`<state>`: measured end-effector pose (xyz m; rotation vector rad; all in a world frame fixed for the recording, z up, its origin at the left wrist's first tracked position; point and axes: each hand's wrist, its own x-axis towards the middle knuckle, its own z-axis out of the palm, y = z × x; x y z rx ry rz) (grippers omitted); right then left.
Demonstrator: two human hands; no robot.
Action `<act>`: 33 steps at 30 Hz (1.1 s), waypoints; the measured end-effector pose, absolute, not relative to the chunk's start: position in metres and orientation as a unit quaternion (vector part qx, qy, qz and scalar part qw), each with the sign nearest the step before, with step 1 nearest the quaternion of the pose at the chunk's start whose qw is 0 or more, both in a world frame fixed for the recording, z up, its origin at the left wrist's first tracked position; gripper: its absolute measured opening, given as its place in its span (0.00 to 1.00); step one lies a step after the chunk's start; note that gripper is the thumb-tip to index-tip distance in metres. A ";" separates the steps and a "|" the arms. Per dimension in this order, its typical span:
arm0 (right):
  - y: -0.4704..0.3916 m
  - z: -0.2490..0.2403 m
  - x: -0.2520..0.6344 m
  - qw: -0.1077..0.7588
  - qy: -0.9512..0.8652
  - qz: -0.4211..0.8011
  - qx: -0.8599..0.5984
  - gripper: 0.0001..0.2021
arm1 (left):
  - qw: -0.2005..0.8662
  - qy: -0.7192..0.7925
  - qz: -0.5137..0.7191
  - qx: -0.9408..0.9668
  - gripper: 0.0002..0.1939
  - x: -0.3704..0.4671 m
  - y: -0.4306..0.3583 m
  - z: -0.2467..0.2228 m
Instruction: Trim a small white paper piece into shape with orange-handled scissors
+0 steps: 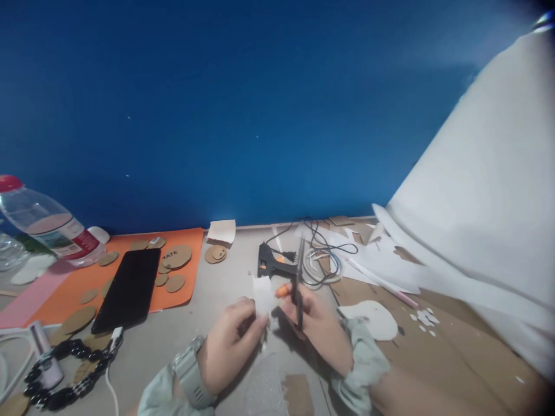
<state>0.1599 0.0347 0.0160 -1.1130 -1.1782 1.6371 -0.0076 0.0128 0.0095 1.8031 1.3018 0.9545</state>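
Blue wall (260, 115) ahead. Orange sheet (191, 260) at left, phone (128, 292) partly on it. Your left hand (229, 344) and right hand (318, 329) near each other. Glue gun (277, 267) just beyond. Scissors (300, 257) in your right grip, blades pointing away. Paper (262, 296) pinched in your left, beside scissors.

"Hidden?"
"Can't see bottom of white paper (262, 294), behind left hand (232, 345)."
"Blurred?"
"Can't make out blades of scissors (299, 309) in right hand (318, 329). Can't identify orange bit (283, 290) just beside paper."
"Cut off?"
"Lose big white sheet (494, 173) at right edge, left sleeve (162, 396) at bottom."
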 end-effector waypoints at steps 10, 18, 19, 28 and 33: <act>0.035 0.016 0.160 0.365 -0.523 0.623 -0.453 0.13 | 0.363 0.531 0.336 0.688 0.16 -0.009 0.011 0.003; 0.032 0.013 0.160 0.353 -0.569 0.594 -0.446 0.16 | 0.351 0.513 0.413 0.666 0.14 -0.013 0.013 0.008; 0.032 0.014 0.161 0.339 -0.595 0.567 -0.458 0.15 | 0.355 0.492 0.426 0.671 0.13 -0.013 0.013 0.009; 0.027 0.023 0.164 0.079 -0.826 0.150 -0.537 0.11 | 0.375 0.414 0.358 0.748 0.12 -0.013 0.011 0.010; 0.017 0.025 0.156 0.049 -0.849 0.038 -0.525 0.11 | 0.400 0.419 0.387 0.718 0.13 -0.008 0.011 0.011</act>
